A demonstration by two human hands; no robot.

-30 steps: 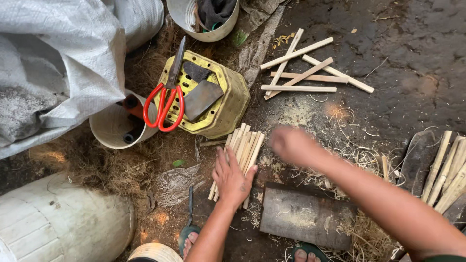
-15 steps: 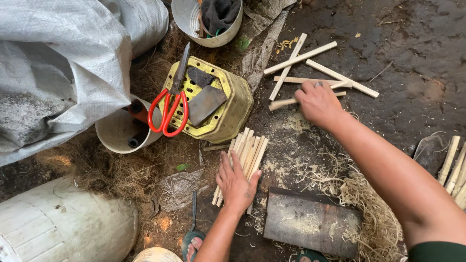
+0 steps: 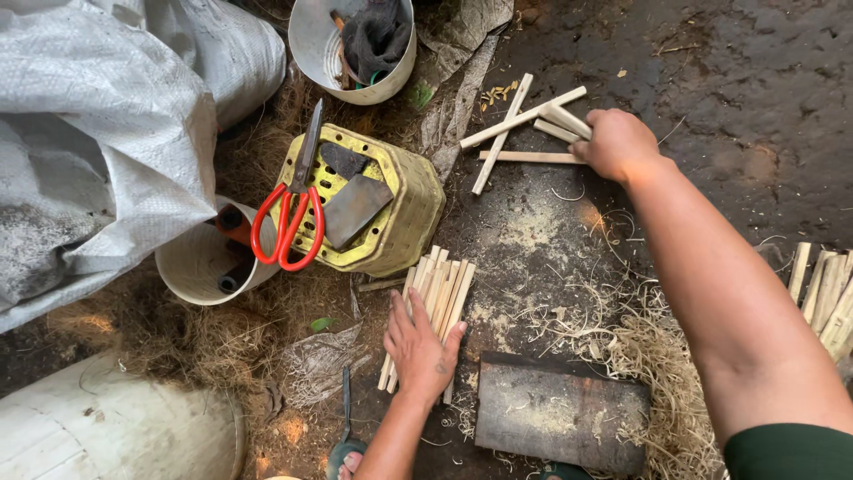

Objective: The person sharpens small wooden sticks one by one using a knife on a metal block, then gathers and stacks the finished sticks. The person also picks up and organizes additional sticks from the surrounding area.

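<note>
right hand [image 3: 617, 142] went from hovering mid-ground to reaching out and closing on the scattered pale split bamboo sticks [image 3: 524, 133].

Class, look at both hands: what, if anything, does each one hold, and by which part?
The right hand grips pale wooden sticks by their near ends. The left hand lies flat on a stick bundle, grasping nothing.

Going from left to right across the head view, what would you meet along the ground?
Grey sack → red-handled scissors → yellow crate → left hand on a bundle of sticks → right hand at scattered sticks → stacked sticks.
</note>
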